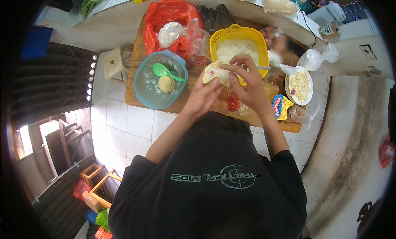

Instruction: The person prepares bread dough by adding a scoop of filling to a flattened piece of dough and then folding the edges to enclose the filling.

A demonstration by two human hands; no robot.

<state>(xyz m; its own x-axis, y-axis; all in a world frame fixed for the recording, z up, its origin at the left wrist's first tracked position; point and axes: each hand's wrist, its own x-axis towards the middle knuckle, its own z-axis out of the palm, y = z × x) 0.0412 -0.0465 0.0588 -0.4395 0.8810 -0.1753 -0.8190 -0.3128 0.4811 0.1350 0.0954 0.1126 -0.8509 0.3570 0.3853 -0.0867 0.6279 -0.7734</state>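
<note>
Two plastic vessels stand near: a smooth blue bowl (144, 85) left of the hands, a perforated yellow basket (213, 44) just beyond. The half-curled left hand (203, 98) holds a wavy-edged dough round (213, 71); the bent right hand (246, 77) meets its rim, pinching or not I can't tell.

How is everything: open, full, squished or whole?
Dough piece: cupped, filling showing
Left hand: holding it
Right hand: touching it
Dough ball: round, whole
Blue bowl: uncovered
Green spoon: inside blue bowl
Yellow basket: open, partly filled
Red bag: open
White bowl: filled
Red pieces: heaped
</note>
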